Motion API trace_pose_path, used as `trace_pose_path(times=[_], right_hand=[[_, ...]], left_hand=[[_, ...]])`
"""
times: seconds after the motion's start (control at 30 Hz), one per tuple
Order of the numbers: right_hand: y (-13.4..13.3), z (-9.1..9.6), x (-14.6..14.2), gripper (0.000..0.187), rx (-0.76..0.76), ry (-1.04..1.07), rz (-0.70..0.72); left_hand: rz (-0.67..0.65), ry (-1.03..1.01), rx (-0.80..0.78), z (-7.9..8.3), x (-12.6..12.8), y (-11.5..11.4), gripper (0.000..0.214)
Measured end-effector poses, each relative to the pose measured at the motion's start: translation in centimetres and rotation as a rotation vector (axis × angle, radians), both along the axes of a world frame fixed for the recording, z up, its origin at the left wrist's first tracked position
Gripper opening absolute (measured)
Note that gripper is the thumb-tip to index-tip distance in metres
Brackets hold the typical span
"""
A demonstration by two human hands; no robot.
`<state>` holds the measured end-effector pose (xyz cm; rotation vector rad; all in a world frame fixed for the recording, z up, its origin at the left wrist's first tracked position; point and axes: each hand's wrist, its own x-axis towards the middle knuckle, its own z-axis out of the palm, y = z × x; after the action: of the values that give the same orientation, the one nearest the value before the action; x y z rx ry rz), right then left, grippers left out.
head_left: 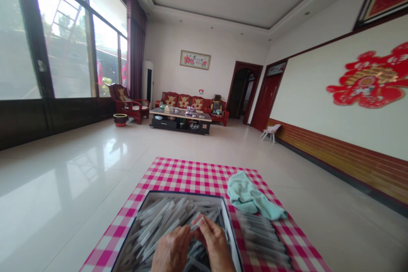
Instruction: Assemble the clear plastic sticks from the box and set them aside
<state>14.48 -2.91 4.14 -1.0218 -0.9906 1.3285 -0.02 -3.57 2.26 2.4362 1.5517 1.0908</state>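
nearby, a crumpled mint towel [251,195] lies beside the box [185,194].

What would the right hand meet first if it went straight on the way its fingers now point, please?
The right hand would probably meet the slim pale strips piled in the box, though depth is unclear.

We count hands: two, a left hand [171,250] and a right hand [216,248]
Box [185,194]: one
Towel [251,195]: one
Checked cloth [197,174]: one
Armchair [127,102]: one
Sofa [183,101]: one
Low table [180,121]: one
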Motion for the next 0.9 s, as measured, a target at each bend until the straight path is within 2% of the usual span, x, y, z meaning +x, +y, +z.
trace_pose_path(times=[0.2,0.4,0.63,0.7,0.8,0.9], right_hand=[[0.2,-0.6,-0.4,0.038,-0.032,0.058,-0.026],[0.1,-0.4,-0.7,0.038,-0.058,0.064,-0.072],[0.0,0.0,-0.8,0.041,-0.087,0.01,-0.076],[0.1,0.0,-0.3,0.043,-0.083,0.013,-0.104],[0.5,0.0,0.8,0.045,-0.09,0.089,-0.217],[0.6,0.1,1.4,0.048,-0.071,0.188,-0.253]], left_hand=[[0.059,0.151,0.053,0.0,-0.1,0.0,0.024],[0.088,0.227,0.139,-0.1,-0.1,-0.1,0.022],[0.091,0.231,0.103,0.0,0.1,0.0,0.021],[0.093,0.214,0.148,-0.4,0.1,0.3,0.019],[0.114,0.167,0.275,-1.3,0.2,0.8,0.021],[0.069,0.102,0.277,-1.7,0.4,1.0,0.023]])
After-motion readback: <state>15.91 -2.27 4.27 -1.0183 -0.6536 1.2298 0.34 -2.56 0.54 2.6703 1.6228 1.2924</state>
